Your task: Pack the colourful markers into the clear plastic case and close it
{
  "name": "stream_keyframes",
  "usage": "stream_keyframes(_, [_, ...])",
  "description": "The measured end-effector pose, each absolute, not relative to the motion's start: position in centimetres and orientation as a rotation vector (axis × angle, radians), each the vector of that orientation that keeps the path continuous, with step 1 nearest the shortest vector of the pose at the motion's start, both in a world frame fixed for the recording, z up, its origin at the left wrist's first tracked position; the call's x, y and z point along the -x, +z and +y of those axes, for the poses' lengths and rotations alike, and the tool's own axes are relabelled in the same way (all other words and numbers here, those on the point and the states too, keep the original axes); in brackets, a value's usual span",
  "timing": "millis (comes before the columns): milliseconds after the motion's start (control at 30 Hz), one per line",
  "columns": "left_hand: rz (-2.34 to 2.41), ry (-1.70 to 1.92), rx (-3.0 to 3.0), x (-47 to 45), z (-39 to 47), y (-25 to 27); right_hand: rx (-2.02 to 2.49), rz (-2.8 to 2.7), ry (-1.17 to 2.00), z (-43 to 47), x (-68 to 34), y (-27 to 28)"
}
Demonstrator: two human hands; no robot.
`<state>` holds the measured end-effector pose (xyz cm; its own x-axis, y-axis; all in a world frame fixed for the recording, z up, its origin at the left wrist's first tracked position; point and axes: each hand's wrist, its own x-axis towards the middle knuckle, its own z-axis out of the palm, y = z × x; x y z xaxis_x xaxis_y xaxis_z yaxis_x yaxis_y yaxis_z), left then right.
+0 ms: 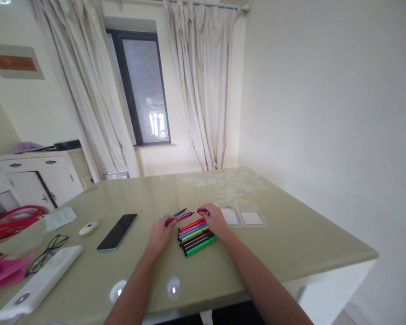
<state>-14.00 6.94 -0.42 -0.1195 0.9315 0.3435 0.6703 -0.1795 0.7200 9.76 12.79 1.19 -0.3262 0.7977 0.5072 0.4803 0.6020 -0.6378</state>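
Observation:
My left hand (160,232) is closed on the rear end of a pink marker (185,216), whose bare dark tip points right. Between the fingertips of my right hand (214,217) is a small pink marker cap (200,211), apart from the tip. Just beyond the pink marker lies a dark blue marker (180,211). A row of several colored markers (196,236) rests side by side on the table between my forearms, with a green marker (201,247) nearest me. My right hand partly covers the row's far right end.
To the right lies an open clear plastic case (262,220) with white cards. Leftward are a black phone (117,231), a white oval object (88,228), glasses (50,250), a face mask (61,220) and a long white device (42,282). The table (291,243) ends near a wall.

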Motion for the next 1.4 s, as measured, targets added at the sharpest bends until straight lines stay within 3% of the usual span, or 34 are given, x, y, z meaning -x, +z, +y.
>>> stream_keyframes(900, [1.558, 1.353, -1.732, 12.2, 6.9, 0.2, 0.868, -1.777, 0.927, 13.0, -9.9, 1.5])
stream_keyframes(1133, [1.729, 1.220, -1.915, 12.8, 7.0, -0.5, 1.106, -1.621, 0.534, 14.4, -11.8, 1.1])
stream_keyframes(1400, [1.841, 1.065, -2.039, 13.7, 7.4, -1.2, 1.563, -1.969, 0.020, 14.0, -12.6, 1.0])
